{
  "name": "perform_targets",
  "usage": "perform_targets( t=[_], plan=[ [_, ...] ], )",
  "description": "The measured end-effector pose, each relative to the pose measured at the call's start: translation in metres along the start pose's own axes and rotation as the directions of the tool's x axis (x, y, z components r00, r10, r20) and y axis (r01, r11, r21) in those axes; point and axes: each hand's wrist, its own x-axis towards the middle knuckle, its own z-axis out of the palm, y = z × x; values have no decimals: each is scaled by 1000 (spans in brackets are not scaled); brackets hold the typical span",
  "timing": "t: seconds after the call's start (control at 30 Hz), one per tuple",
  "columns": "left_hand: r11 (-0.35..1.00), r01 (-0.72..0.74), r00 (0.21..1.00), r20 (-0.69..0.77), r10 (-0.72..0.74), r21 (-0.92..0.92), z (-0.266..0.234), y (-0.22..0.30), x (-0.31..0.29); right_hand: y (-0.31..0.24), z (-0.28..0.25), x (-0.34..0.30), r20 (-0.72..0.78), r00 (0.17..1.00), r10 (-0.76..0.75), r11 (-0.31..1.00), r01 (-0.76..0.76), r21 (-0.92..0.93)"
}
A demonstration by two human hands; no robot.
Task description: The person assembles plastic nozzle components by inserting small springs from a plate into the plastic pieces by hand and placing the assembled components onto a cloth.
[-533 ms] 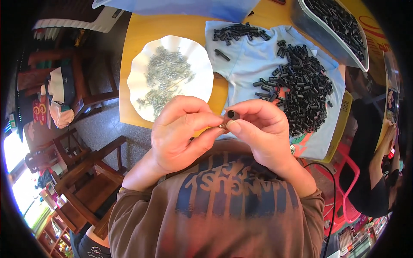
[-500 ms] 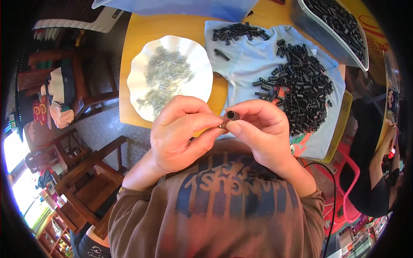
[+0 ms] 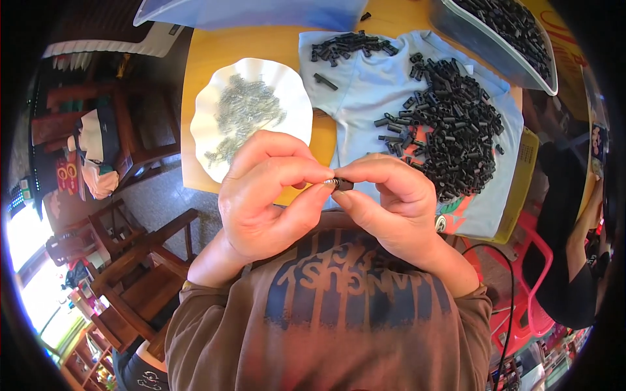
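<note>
Between the fingertips of my left hand (image 3: 270,195) is a small metal coil spring (image 3: 331,183). My right hand (image 3: 391,202) pinches a short black plastic part (image 3: 343,185) by thumb and forefinger. The spring's end meets the black part, but how far it sits inside is hidden by the fingers. Beyond my left hand stands a white wavy-rimmed plate (image 3: 298,91) with a heap of springs (image 3: 248,107) on it. Past my right hand, a large pile of black plastic parts (image 3: 456,130) lies on a light blue shirt (image 3: 358,98).
A smaller group of black parts (image 3: 349,47) lies at the shirt's far left. At the far right a clear bin (image 3: 548,81) holds many more. A blue translucent bin (image 3: 254,13) stands at the back. Wooden chairs (image 3: 147,274) are at left; another person's arm (image 3: 577,241) shows at right.
The black part has turned from showing its open end to lying sideways, and the spring now meets it end to end. The view has shifted slightly.
</note>
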Motion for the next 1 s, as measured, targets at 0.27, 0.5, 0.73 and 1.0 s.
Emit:
perform_targets(
  t=[0.27,0.5,0.73,1.0],
  plan=[
    [969,-164,986,64,155,184,5,-5,-1,-2,-9,1,26,998,-55,993,58,-106],
    [794,-424,905,178,386,437,13,-7,6,7,-22,0,62,988,-139,931,152,-332],
    [833,-172,985,115,131,525,15,-45,51,14,-32,-3,-6,996,-93,926,85,-369],
    [683,-245,927,373,-43,688,30,-78,81,35,-39,1,-20,962,-274,908,252,-334]
  ],
)
